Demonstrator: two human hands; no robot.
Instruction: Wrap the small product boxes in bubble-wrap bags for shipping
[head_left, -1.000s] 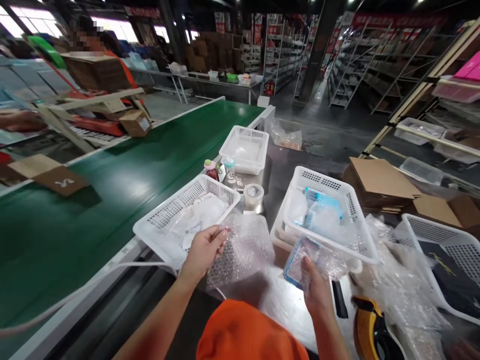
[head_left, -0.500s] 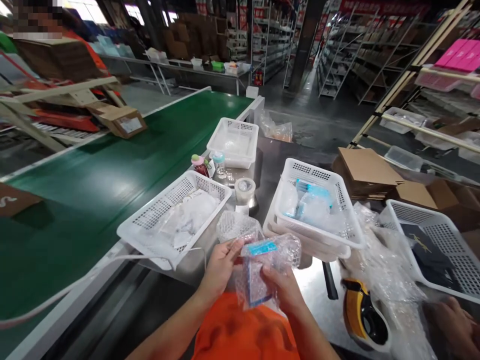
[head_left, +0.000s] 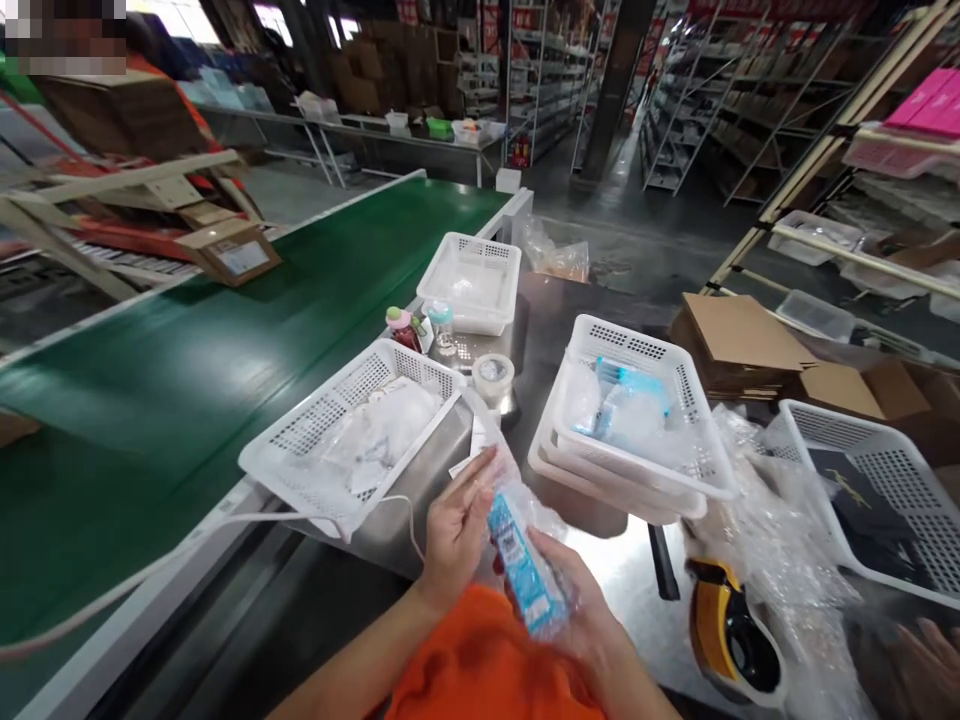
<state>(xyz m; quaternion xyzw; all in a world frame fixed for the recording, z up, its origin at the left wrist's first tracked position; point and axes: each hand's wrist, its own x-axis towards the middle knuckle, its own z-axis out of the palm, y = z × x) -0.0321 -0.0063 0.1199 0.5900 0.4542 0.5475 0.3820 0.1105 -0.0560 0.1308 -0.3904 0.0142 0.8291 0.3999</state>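
A small blue-and-white box (head_left: 526,565) in clear bubble wrap (head_left: 501,455) is held between my hands, above my orange clothing. My right hand (head_left: 581,592) grips its right side, the thumb lying along the wrap. At the upper left of the box, my left hand (head_left: 459,525) has its fingers together against the bubble wrap, whose loose end sticks up past the fingertips. Just beyond stands a clear tape roll (head_left: 493,378) with white paper slips near it. Parts of the fingers are hidden behind the box.
A white basket (head_left: 259,465) with wrapped items lies left; stacked baskets (head_left: 716,480) with blue packs stand right. A yellow-black tape dispenser (head_left: 712,610), bubble wrap (head_left: 776,560) and another person's hand (head_left: 930,655) are at lower right. The green conveyor belt (head_left: 195,400) runs along the left.
The wrapped box has turned from its broad face to a narrow blue side, tilted down to the right. The bubble wrap at left now points up. The belt's brown box at left has slid mostly out of view.
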